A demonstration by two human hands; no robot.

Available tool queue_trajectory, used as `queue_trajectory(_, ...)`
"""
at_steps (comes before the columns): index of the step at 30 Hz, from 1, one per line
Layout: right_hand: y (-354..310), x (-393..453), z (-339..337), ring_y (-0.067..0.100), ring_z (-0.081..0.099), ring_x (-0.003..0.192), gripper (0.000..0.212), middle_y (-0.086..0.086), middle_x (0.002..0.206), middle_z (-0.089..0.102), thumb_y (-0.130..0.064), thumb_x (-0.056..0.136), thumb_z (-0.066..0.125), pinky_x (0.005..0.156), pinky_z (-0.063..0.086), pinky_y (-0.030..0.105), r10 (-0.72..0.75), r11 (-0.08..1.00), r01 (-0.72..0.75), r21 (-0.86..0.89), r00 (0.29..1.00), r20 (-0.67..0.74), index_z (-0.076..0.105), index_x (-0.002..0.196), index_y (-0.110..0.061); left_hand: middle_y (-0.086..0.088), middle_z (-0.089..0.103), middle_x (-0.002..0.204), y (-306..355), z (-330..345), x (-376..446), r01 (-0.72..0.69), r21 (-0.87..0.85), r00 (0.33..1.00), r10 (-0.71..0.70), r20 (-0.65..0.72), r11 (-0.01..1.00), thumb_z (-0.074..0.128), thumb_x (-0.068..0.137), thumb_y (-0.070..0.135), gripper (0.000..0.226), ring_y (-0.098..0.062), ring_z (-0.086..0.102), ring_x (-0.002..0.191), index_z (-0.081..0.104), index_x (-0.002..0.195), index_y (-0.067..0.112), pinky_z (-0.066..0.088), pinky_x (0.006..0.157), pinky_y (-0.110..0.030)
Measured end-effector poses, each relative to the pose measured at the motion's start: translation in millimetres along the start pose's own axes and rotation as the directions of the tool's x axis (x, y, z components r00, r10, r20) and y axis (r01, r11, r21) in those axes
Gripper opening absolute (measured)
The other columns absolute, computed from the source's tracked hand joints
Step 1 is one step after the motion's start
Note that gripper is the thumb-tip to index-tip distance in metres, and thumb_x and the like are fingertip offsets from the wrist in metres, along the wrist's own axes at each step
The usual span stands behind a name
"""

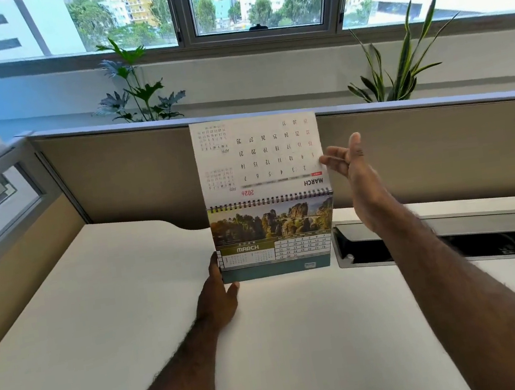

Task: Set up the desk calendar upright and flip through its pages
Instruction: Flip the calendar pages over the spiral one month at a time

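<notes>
- Head view, nearest: both bare forearms reach forward over the white desk (101,313), left arm low, right arm raised.
- Left hand (218,293) sits at the lower left corner of the desk calendar (271,235); thumb laid up the left edge, a finger showing under the base. Its grip is closed on that corner, steadying the stand.
- Calendar stands upright on the desk, mid-field, in front of the partition (116,174); March picture page faces the camera.
- Right hand (348,163) is lifted, wrist bent, thumb up; fingertips (326,158) pinch the right edge of the raised page (258,158), held vertical above the spiral binding (270,200).
- Handling judgement: calendar appears light, with a stiff card base; the pages are thin, flexible paper liable to tear at the wire holes. Best taken by a free page edge, base braced.
- Right of the calendar: an open cable tray (445,235) in the desk.
- Farthest: two plants (137,89) and a window.
</notes>
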State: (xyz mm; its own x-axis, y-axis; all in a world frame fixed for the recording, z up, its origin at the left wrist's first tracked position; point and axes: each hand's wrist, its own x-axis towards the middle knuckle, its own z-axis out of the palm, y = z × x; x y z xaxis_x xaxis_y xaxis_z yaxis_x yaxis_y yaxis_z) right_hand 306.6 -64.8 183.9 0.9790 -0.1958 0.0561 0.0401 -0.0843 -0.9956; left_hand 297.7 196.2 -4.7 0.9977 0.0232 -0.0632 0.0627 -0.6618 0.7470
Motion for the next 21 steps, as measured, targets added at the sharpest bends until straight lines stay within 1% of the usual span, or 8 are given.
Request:
queue_trajectory(3,21.5,5.5,0.8,0.020,0.049,0.118,0.097,0.012,0.138,0.057,-0.083,0.077,0.020,0.100,0.018,0.045,0.050,0.999,-0.050,0.004,0.999,-0.010,0.033,0.147,-0.017,-0.004,0.036,0.153,1.6,-0.6,-1.6,-0.009,-0.013,1.000,0.009,-0.006,1.000,0.056,0.092,0.017,0.074,-0.027,0.042,0.137,0.009,0.148,0.023,0.037,0.110,-0.039)
queue_trajectory(7,52.6,1.8,1.5,0.027,0.050,0.123,0.089,0.012,0.134,0.059,-0.081,0.080,0.020,0.109,0.016,0.055,0.112,0.992,-0.108,0.067,0.992,-0.057,0.040,0.140,-0.019,-0.004,0.036,0.153,2.4,-0.3,-1.9,-0.013,0.003,1.000,0.013,-0.009,1.000,0.055,0.092,0.016,0.072,-0.027,0.041,0.137,0.011,0.148,0.022,0.036,0.111,-0.039)
queue_trajectory(11,78.7,-13.0,6.5,0.021,0.050,0.123,0.073,0.005,0.136,0.056,-0.070,0.091,0.021,0.093,0.034,0.034,0.148,0.983,-0.128,0.130,0.975,-0.163,0.045,0.137,-0.019,-0.004,0.034,0.154,2.0,0.7,-0.6,0.012,0.016,1.000,-0.012,0.001,1.000,0.055,0.092,0.016,0.072,-0.028,0.040,0.138,0.010,0.149,0.021,0.037,0.110,-0.039)
queue_trajectory(14,102.2,-31.8,15.1,0.019,0.058,0.106,0.046,0.005,0.126,0.062,-0.054,0.098,0.033,0.083,0.045,0.035,0.176,0.977,-0.204,-0.064,0.935,-0.307,0.059,0.116,-0.020,-0.004,0.032,0.155,2.2,1.4,0.1,0.025,0.028,1.000,-0.025,0.005,0.999,0.054,0.093,0.016,0.072,-0.029,0.038,0.139,0.009,0.149,0.021,0.037,0.110,-0.039)
queue_trajectory(15,110.4,-38.2,19.0,0.019,0.059,0.107,0.041,0.008,0.129,0.062,-0.047,0.099,0.039,0.086,0.049,0.036,0.160,0.966,-0.213,-0.144,0.937,-0.310,0.060,0.118,-0.018,-0.004,0.031,0.155,2.2,1.4,0.1,0.025,0.028,1.000,-0.026,0.005,0.999,0.054,0.093,0.016,0.072,-0.029,0.038,0.139,0.009,0.149,0.021,0.037,0.110,-0.039)
queue_trajectory(17,121.3,-50.4,25.7,0.018,0.055,0.115,0.045,0.008,0.138,0.058,-0.040,0.099,0.047,0.098,0.045,0.035,0.134,0.949,-0.199,-0.243,0.957,-0.258,0.052,0.136,-0.015,-0.004,0.031,0.155,2.7,1.7,0.1,0.027,0.031,1.000,-0.027,0.008,0.999,0.054,0.093,0.016,0.072,-0.028,0.037,0.140,0.009,0.149,0.021,0.037,0.110,-0.038)
queue_trajectory(19,125.1,-58.5,31.3,0.016,0.053,0.114,0.049,0.006,0.136,0.059,-0.038,0.097,0.052,0.095,0.041,0.032,0.097,0.936,-0.166,-0.310,0.969,-0.227,0.048,0.141,-0.016,-0.004,0.031,0.155,2.5,1.8,0.1,0.027,0.035,1.000,-0.027,0.007,0.999,0.053,0.093,0.016,0.072,-0.029,0.037,0.140,0.009,0.149,0.021,0.038,0.110,-0.038)
queue_trajectory(21,127.2,-63.0,36.1,0.025,0.054,0.122,0.052,0.006,0.136,0.060,-0.039,0.094,0.057,0.097,0.044,0.037,0.071,0.922,-0.155,-0.353,0.968,-0.239,0.047,0.141,-0.018,-0.004,0.030,0.155,2.1,2.2,0.1,0.030,0.042,0.999,-0.031,0.008,0.999,0.053,0.093,0.017,0.071,-0.029,0.037,0.139,0.009,0.149,0.020,0.037,0.110,-0.038)
